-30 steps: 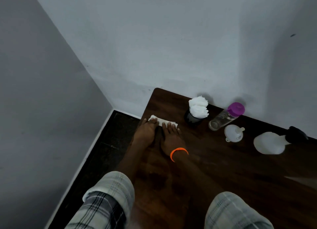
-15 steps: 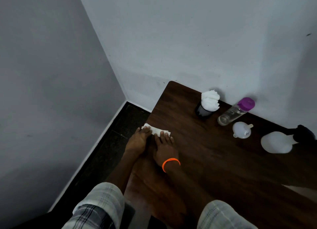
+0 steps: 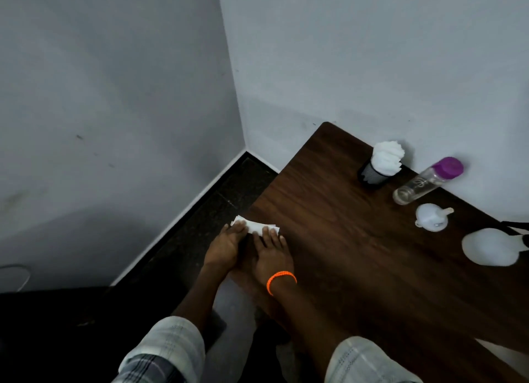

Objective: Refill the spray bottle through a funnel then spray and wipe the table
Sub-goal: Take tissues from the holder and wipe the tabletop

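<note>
Table [image 3: 357, 253] of dark wood fills the corner. Both hands lie flat, side by side, left hand [image 3: 224, 246] and right hand [image 3: 272, 253], pressing a white tissue [image 3: 255, 227] at its left edge. Spray bottle [image 3: 489, 246] and funnel [image 3: 430, 217] sit far right.

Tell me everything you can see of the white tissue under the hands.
The white tissue looks like thin paper, folded into a narrow strip. It lies flat at the left edge of the dark wooden table, one corner poking past the edge. The left hand and right hand press fingertips on it, covering its near side.
</note>
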{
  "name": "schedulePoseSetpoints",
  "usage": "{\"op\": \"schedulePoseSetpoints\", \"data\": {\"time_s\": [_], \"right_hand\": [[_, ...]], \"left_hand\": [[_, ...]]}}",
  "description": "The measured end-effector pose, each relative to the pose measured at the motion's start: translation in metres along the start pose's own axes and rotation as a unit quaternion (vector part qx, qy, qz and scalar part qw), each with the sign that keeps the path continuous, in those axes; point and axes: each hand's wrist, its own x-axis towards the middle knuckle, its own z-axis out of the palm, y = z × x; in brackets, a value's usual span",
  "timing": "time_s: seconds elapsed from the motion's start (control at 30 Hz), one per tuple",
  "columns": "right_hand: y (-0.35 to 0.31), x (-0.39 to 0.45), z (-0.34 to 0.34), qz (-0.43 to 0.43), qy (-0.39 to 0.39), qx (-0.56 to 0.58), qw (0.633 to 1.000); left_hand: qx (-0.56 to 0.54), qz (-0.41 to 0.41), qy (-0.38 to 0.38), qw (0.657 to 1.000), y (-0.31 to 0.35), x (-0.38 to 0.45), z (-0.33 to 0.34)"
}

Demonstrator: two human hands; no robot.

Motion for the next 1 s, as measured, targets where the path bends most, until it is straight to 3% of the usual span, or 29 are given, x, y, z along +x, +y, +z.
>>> {"op": "schedulePoseSetpoints", "data": {"time_s": [0.2,0.33,0.67,1.0], "right_hand": [[-0.018,-0.021,0.016,-0.063,0.008,0.0,0.998],[-0.019,-0.033,0.031,-0.084,0.001,-0.009,0.996],[0.003,-0.073,0.059,-0.138,0.027,-0.035,0.989],[0.068,-0.108,0.059,-0.106,0.036,-0.027,0.993]], "left_hand": [[-0.024,-0.046,0.046,0.998,-0.003,-0.056,0.001],[0.001,-0.019,0.082,0.996,-0.01,-0.082,0.008],[-0.013,-0.063,0.122,0.99,0.006,-0.13,0.051],[0.052,0.057,0.088,0.993,0.05,-0.124,0.081]]}}
